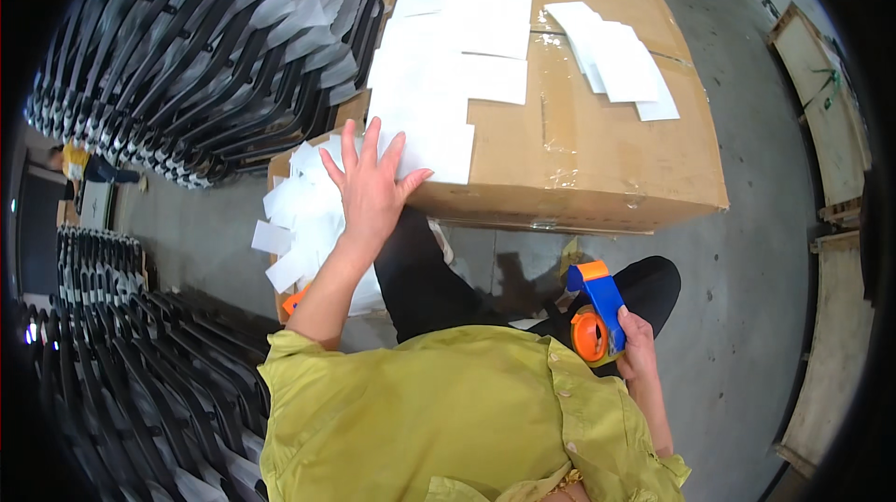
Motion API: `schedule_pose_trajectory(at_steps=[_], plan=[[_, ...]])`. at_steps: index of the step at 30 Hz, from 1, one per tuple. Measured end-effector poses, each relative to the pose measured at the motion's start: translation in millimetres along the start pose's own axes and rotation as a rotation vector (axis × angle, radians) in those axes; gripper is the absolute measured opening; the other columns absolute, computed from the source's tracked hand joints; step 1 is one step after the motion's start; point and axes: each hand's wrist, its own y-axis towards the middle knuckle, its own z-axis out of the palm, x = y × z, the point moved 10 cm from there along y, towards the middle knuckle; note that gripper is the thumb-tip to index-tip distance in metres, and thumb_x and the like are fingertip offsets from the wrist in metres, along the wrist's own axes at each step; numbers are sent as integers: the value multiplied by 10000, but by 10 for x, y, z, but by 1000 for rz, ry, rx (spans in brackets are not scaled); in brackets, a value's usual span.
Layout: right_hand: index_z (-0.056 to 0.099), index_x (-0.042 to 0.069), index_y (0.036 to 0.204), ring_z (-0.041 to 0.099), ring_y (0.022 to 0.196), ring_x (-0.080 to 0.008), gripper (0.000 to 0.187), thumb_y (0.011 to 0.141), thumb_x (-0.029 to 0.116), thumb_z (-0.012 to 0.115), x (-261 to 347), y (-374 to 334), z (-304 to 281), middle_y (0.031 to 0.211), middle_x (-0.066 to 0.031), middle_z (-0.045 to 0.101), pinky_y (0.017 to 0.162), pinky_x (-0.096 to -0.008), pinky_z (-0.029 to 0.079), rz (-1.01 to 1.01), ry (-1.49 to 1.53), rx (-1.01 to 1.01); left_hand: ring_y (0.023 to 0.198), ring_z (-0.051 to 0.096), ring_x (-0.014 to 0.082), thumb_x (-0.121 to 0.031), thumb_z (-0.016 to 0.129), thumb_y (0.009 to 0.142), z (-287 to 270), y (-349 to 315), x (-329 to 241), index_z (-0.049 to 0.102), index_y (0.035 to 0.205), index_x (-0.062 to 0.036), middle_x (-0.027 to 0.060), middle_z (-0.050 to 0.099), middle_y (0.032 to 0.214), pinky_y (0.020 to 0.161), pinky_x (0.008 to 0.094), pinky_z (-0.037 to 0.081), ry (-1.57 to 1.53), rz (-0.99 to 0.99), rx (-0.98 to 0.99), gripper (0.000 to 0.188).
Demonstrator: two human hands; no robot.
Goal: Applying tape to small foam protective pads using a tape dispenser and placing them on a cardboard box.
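My left hand point(371, 187) is spread over the near left corner of a large cardboard box point(579, 157), its fingertips at white sheets point(420, 91) that lie overlapping along the box's left side. My right hand point(637, 343) grips a blue and orange tape dispenser point(605, 301) above my right knee. A few more white sheets point(623, 62) lie fanned on the right half of the box top, beside strips of clear tape. Below my left hand stands an open carton point(283, 292) heaped with loose white pieces point(303, 199), partly hidden by my forearm.
Stacked black metal frames point(177, 63) with white foam wrapping rise at the far left, and more frames point(140, 362) stand at the near left. Wooden crates point(821, 110) line the right side beyond the grey floor point(737, 315). A person point(89, 166) is in the distance at left.
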Motion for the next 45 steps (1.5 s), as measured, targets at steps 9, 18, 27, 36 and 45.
schedule_pose_trajectory(at_steps=[9,18,27,36,45], plan=[[584,-33,833,533,623,-85,309,844,274,557,158,-28,111,742,-44,605,610,-224,440,-60,3,28,1155,389,324,-383,601,753,277,1202,-1848,436,1179,4,189,439,1221,975,401,291,-497,499,-109,599],[581,-35,874,535,651,-87,288,855,249,538,110,-249,-162,783,-46,605,632,-223,438,-82,1,-58,937,492,288,-282,532,795,903,1571,-2367,521,932,-26,139,534,932,815,376,384,-497,528,76,291],[560,-26,874,513,646,-73,275,828,245,563,432,-391,-150,764,-36,582,595,-198,407,-297,-52,-1,904,484,210,-151,532,738,-5,214,-2172,500,1031,-23,85,512,1014,749,335,393,-329,563,100,322],[558,-12,804,470,574,-49,264,782,241,629,854,-827,165,686,-4,550,503,-197,375,-578,-177,204,788,548,144,-310,593,812,366,-219,-2128,600,926,-9,47,609,872,696,254,436,-1555,-100,1089,322],[549,-4,720,476,523,-65,244,751,216,650,980,-967,438,602,-8,539,477,-208,374,-751,-448,230,659,494,73,-275,568,841,241,-678,-2290,601,832,-32,-15,569,727,603,203,396,-1906,-212,1449,245]])
